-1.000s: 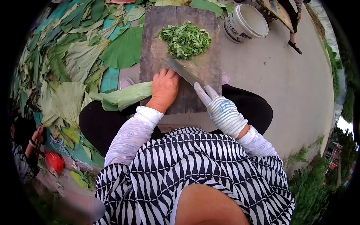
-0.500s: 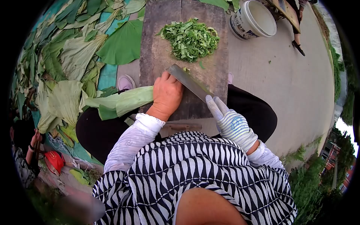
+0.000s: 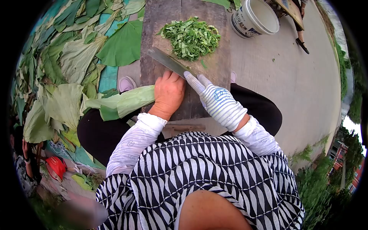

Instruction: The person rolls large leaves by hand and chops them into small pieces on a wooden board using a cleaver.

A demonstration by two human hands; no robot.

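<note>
A wooden board [image 3: 152, 71] lies across my lap area, with a pile of shredded green leaves [image 3: 190, 38] on its far half. My left hand [image 3: 169, 94], bare, is closed round a rolled large green leaf [image 3: 132, 100] and presses it on the board. The leaf's loose end sticks out to the left over my thigh. In a striped knit glove, my right hand [image 3: 221, 100] grips a long-bladed knife [image 3: 165, 61]; its handle is hidden in the fingers. The blade slants up-left, just beyond my left fingertips and near the shredded pile.
Large leaves [image 3: 69, 96] are spread over a teal sheet at the left. A white bucket [image 3: 251, 19] stands at the upper right, near another person's leg and shoe [image 3: 302, 45]. At the lower left are a red item [image 3: 56, 168] and another person's arm [image 3: 27, 161].
My right hand has moved up and left with the knife, so the blade reaches farther across the board, beyond my left fingers. My left hand stays on the rolled leaf.
</note>
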